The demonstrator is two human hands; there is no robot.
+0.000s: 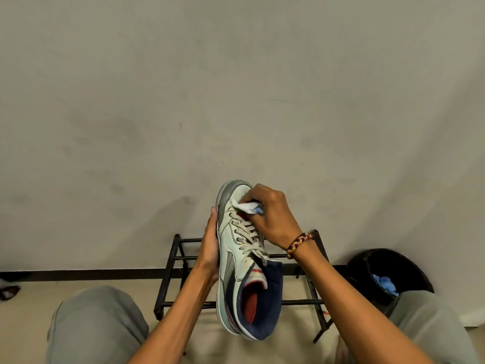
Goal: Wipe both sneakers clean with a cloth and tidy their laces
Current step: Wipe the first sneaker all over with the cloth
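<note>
A white and grey sneaker (233,248) with a navy lining and red insole is held up in front of me, toe pointing away. My left hand (211,246) grips it from the left along the sole. My right hand (270,216) pinches a small white and blue cloth (248,207) against the toe area, just above the grey laces (248,236). The laces are threaded, and their ends hang loose near the tongue. No second sneaker is in view.
A low black metal shoe rack (178,271) stands against the wall behind the sneaker. A black bin (409,266) with blue cloth inside sits at the right. My knees in grey trousers (97,324) frame the bottom. A dark shoe (9,292) lies at far left.
</note>
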